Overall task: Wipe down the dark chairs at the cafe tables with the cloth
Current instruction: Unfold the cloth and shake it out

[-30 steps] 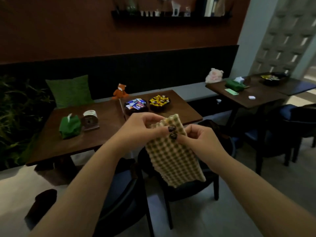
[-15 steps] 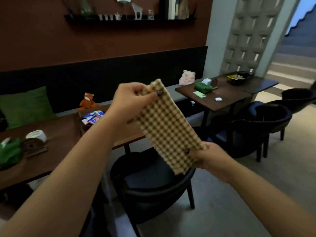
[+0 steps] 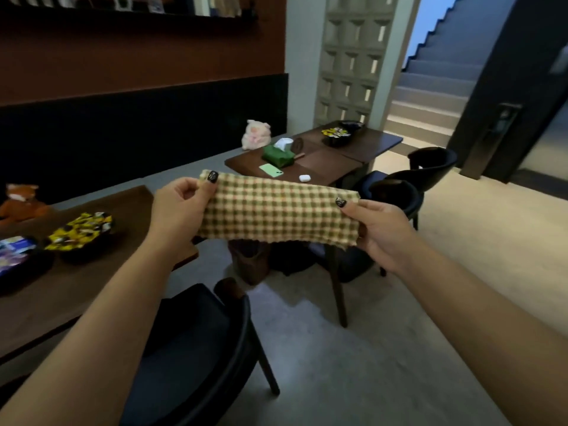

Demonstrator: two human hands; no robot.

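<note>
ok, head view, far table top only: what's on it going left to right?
pink plush pig (at the left edge, on the bench behind) → green phone → green tissue box → white earbud case → dark snack tray

A cafe: dark wooden tables [image 3: 310, 167] with snack bowls [image 3: 337, 134], dark chairs [image 3: 430, 167], long wall bench [image 3: 172, 182], tissue box [image 3: 278, 155].

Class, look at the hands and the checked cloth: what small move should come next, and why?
Probably lower the cloth onto the nearest dark chair. The left hand and right hand pinch it stretched flat in the air, touching no chair yet.
</note>
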